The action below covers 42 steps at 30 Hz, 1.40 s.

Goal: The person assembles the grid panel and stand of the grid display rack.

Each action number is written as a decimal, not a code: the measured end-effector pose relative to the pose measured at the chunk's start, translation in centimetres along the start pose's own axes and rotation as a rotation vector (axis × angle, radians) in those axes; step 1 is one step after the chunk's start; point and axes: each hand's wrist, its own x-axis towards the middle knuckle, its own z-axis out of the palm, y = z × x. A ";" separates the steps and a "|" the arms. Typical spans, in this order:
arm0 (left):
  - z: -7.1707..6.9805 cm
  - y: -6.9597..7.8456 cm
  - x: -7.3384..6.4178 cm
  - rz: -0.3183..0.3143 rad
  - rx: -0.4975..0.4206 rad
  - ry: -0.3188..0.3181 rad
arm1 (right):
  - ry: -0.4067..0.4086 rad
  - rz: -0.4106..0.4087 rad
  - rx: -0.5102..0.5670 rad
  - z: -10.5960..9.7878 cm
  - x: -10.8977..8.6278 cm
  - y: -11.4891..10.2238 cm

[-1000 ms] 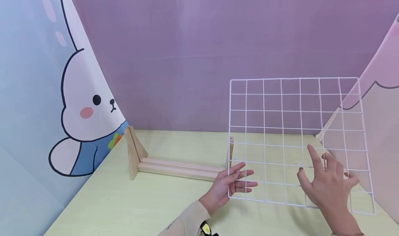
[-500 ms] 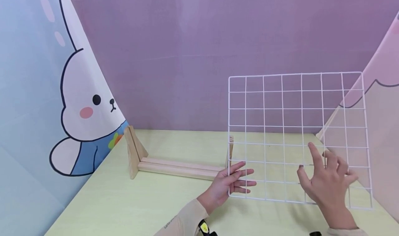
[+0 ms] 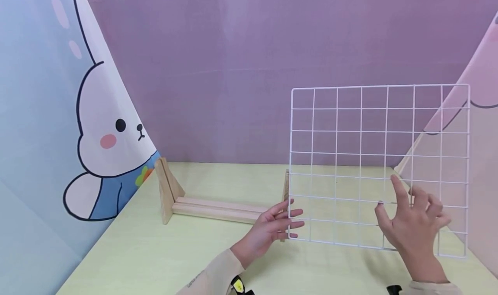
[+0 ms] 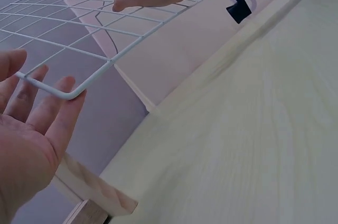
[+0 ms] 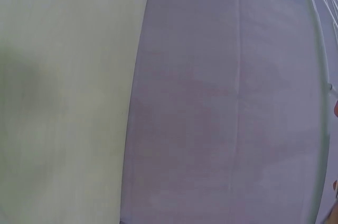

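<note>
A white wire grid panel [image 3: 360,131] stands nearly upright over the right side of the table. My left hand [image 3: 260,232] holds its lower left corner loosely, thumb on one side of the edge wire and long, nearly straight fingers on the other; the left wrist view shows the rounded corner [image 4: 68,95] against the fingertips. My right hand [image 3: 415,219] grips the lower right part, index finger and thumb spread over the wires, other fingers bent at them. A wooden stand [image 3: 221,210] with two uprights lies behind and left; the panel's left edge overlaps its right upright [image 3: 286,183].
The pale green table [image 3: 128,256] runs back to a purple cloth wall [image 3: 218,91]. A blue curtain [image 3: 31,135] with a cartoon rabbit hangs at the left, a pink and beige one [image 3: 482,165] at the right.
The grid panel has risen, shifted slightly right and turned to face me more squarely. My left hand has slid left on its edge; my right hand has moved a little right with the panel.
</note>
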 end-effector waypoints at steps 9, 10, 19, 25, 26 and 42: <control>-2.0 0.9 -1.6 0.007 0.059 0.050 | -0.003 0.014 -0.013 0.4 -0.2 0.6; -2.2 1.0 -1.8 0.014 0.069 0.050 | -0.007 0.019 -0.013 0.4 -0.2 0.7; -6.1 2.4 -4.8 0.008 0.126 0.148 | -0.085 0.073 0.008 0.6 -0.4 1.3; -9.8 3.9 -7.6 0.053 0.124 0.241 | -0.049 0.072 0.006 1.0 -0.2 1.7; -10.3 4.2 -8.1 0.064 0.124 0.257 | -0.038 0.071 0.005 1.1 -0.1 1.7; -16.9 8.1 -14.5 0.162 0.154 0.661 | -0.010 0.089 0.014 1.8 0.8 2.4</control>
